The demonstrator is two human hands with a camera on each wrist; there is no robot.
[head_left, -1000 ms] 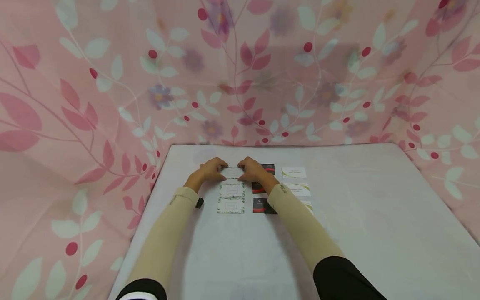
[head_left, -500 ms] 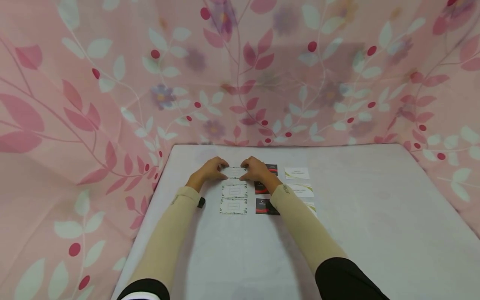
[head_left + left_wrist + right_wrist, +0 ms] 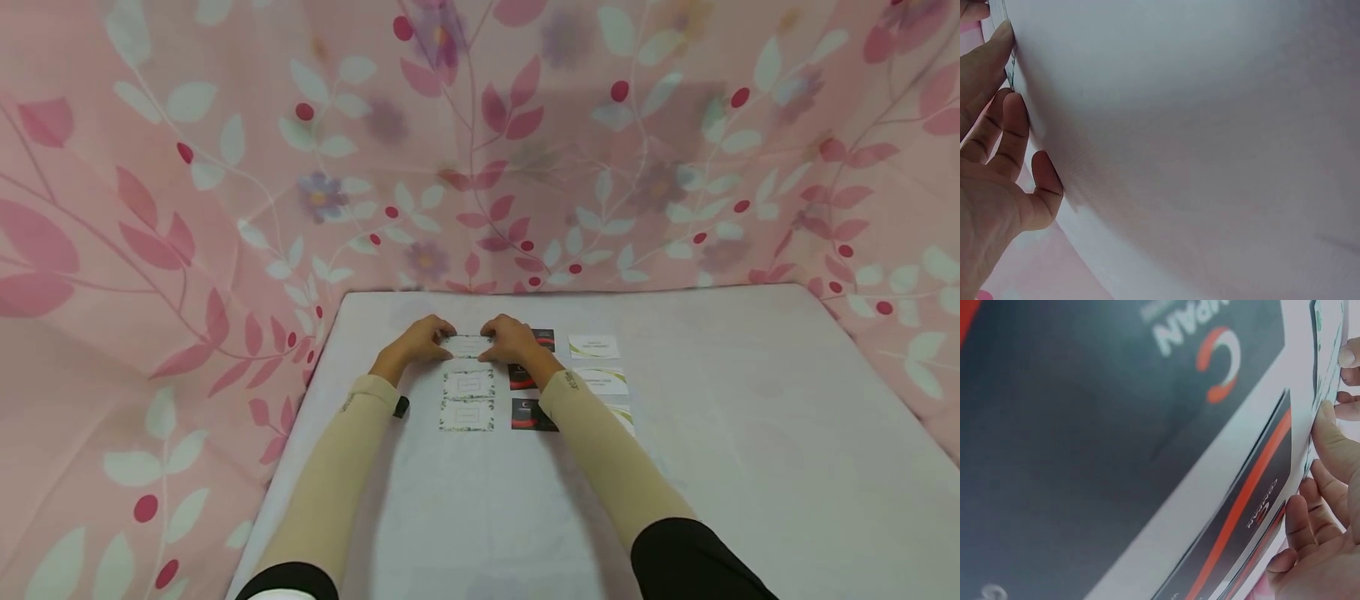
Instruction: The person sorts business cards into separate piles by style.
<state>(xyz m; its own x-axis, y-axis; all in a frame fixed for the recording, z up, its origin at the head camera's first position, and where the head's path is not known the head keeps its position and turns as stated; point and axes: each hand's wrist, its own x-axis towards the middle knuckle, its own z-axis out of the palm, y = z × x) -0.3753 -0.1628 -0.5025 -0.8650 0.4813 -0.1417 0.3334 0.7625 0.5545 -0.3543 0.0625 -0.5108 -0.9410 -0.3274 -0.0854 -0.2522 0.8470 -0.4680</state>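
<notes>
Both hands meet at the far end of the left-hand column of cards on the white desk. The left hand touches the left edge of the top floral-bordered card with lightly bent fingertips, and the right hand touches its right edge the same way; whether either hand actually pinches the card or only rests against it cannot be told. The card lies flat on the desk at the head of its column, above two matching floral cards, with a column of black-and-red cards just beside it and white-and-green cards farther right. Squaring this card well likely calls for light, even pressure from both sides, keeping its edges parallel with the card below and leaving the neighbours undisturbed.
</notes>
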